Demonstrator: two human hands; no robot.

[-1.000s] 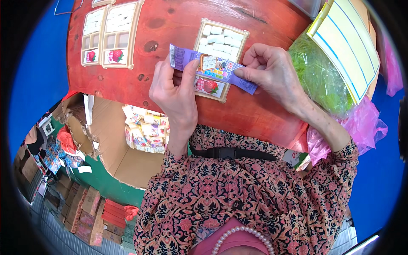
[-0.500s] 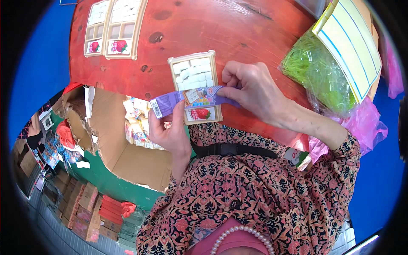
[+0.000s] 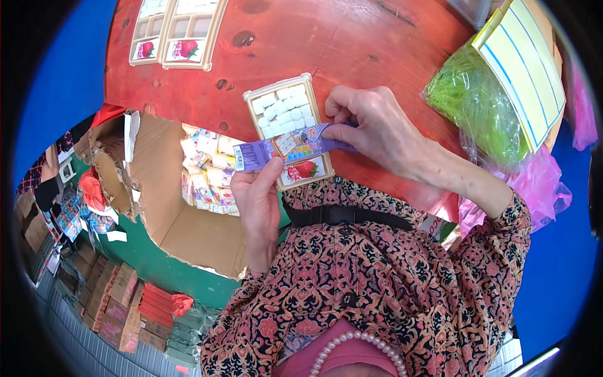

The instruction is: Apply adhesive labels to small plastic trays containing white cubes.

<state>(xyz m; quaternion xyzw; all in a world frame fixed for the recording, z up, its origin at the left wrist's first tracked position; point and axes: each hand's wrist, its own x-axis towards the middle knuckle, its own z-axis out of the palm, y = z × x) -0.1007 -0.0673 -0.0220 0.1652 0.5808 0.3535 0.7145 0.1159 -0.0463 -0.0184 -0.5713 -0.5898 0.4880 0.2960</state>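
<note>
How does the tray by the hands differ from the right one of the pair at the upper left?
The near tray has a purple band across it, held by the left hand and right hand; the far tray shows no band and no hand on it. The near tray's middle is covered; the far tray's middle compartments show. Both are beige, with white pieces and a strawberry picture.

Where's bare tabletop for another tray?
Free: red tabletop beyond the right hand, left of the bagged green shreds; also between the paired compartment trays and the banded tray. Crowded: around the left hand and purple printed band.
</note>
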